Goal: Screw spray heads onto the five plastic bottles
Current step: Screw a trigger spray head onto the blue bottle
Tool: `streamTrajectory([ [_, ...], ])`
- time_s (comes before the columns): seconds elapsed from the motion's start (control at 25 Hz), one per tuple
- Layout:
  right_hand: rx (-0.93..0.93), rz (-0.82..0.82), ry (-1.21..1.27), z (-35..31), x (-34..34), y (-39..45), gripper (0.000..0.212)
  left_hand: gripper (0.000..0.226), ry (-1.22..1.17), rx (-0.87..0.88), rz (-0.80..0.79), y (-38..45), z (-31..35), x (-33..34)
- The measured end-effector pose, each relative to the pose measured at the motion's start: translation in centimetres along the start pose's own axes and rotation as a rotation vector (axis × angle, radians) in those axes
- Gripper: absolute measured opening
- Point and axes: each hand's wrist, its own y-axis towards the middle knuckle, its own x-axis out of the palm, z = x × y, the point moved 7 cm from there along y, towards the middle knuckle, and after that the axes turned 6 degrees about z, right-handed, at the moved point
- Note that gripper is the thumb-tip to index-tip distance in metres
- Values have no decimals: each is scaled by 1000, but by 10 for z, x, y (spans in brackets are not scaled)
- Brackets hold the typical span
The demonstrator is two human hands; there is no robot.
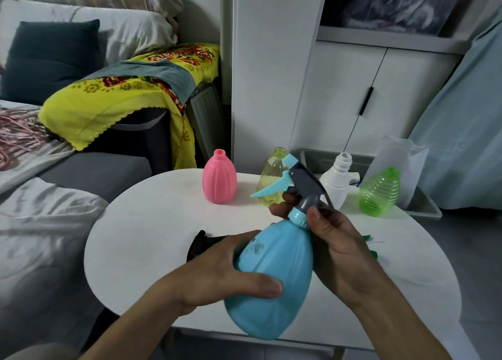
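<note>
Four open bottles [219, 180] on round white table [152, 223]

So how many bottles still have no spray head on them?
4, all standing at the table's far side: pink bottle, yellow bottle partly behind the held spray head, white bottle, green bottle. None seem hidden.

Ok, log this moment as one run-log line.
left hand: holds blue bottle | right hand: at spray head collar | pink bottle, three others: uncapped
</note>
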Motion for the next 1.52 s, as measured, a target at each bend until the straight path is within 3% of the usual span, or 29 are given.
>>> streamTrajectory([
  [0.08,26,-101,82,-1,9,-1,37,58,-134,-48,-62,-1,-4,6],
  [0.16,44,-232,201,-1,20,-3,30,98,-192,-157,-89,-1,-13,9],
  [0.2,40,-263,233,-3,24,-4,29,105,-172,-174,-98,0,-16,11],
  [0.24,27,-247,214,-4,23,-3,29,88,-171,-153,-89,2,-14,12],
  [0.32,-4,-53,63,-4,6,5,33,60,-58,3,58,5,-1,7],
  [0.44,6,285,45,2,-22,11,23,66,265,145,477,3,7,-14],
  [0.48,-2,298,90,4,-23,12,22,70,249,142,482,2,6,-15],
  [0.6,-54,187,165,-3,-18,11,18,76,6,71,259,9,1,-4],
  [0.84,93,-166,111,-1,5,1,29,60,-296,-79,-132,3,-11,26],
  [1.04,138,177,-53,-4,-11,4,44,61,-211,52,33,11,-5,24],
  [1.16,127,261,-86,-6,-15,3,41,62,-84,111,85,11,0,23],
  [1.36,22,480,-155,-5,-31,5,37,84,479,260,414,12,13,14],
  [1.44,-7,492,-185,-4,-33,7,37,85,494,279,460,13,9,13],
  [1.52,-55,421,-180,-7,-29,9,39,85,333,261,374,14,4,6],
])
